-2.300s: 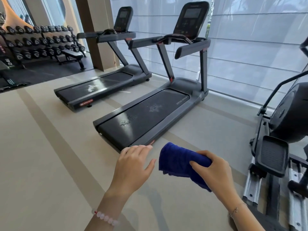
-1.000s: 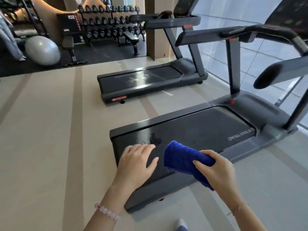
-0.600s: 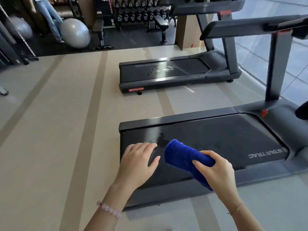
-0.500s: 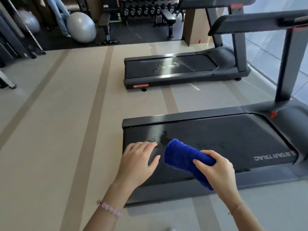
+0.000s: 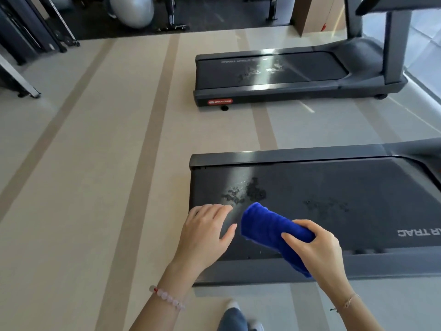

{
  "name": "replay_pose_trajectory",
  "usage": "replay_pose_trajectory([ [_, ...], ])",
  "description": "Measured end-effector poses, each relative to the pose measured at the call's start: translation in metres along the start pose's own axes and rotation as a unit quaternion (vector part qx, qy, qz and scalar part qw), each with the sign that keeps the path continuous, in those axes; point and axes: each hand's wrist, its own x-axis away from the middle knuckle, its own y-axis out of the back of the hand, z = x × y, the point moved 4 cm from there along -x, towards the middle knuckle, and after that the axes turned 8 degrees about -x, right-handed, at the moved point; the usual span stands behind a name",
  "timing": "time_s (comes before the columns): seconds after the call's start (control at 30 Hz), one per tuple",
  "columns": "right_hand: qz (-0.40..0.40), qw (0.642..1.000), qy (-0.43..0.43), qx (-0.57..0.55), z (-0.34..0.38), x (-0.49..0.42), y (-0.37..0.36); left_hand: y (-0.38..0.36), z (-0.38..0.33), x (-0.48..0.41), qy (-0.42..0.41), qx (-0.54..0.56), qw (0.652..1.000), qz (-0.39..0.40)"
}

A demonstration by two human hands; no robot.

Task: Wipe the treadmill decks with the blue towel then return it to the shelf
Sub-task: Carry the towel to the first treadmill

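My right hand (image 5: 317, 252) grips a rolled blue towel (image 5: 267, 225) in the air above the near treadmill deck (image 5: 334, 187). The towel's free end points up-left toward a patch of dark wet spots (image 5: 245, 194) on the belt. My left hand (image 5: 205, 232) hovers just left of the towel, fingers relaxed and holding nothing, above the deck's rear corner. A second patch of spots (image 5: 327, 205) lies further right on the same belt. The far treadmill deck (image 5: 269, 70) also shows smudges on its belt. No shelf is in view.
Beige striped floor (image 5: 95, 163) stretches to the left and between the two treadmills. A grey exercise ball (image 5: 133, 10) and weight-bench legs stand at the back. Black equipment frames (image 5: 28, 32) fill the top left. My foot (image 5: 236, 318) shows at the bottom edge.
I have walked up beside the near treadmill and the view has tilted down over its deck. Both hands keep the same pose, the right still holding the towel.
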Motion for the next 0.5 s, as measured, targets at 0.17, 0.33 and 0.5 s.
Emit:
replay_pose_trajectory([
  [0.17,0.019,1.0,-0.021,0.008,-0.013,-0.029,-0.041,-0.039,0.031,-0.012,0.008,0.013,1.0,0.024],
  [0.33,0.038,0.998,-0.03,0.029,-0.037,-0.065,-0.073,-0.088,0.052,-0.016,0.015,0.01,0.999,0.031],
  [0.5,0.049,0.997,-0.024,0.053,-0.074,-0.107,-0.101,-0.148,0.068,-0.009,0.033,0.008,0.999,0.04],
])
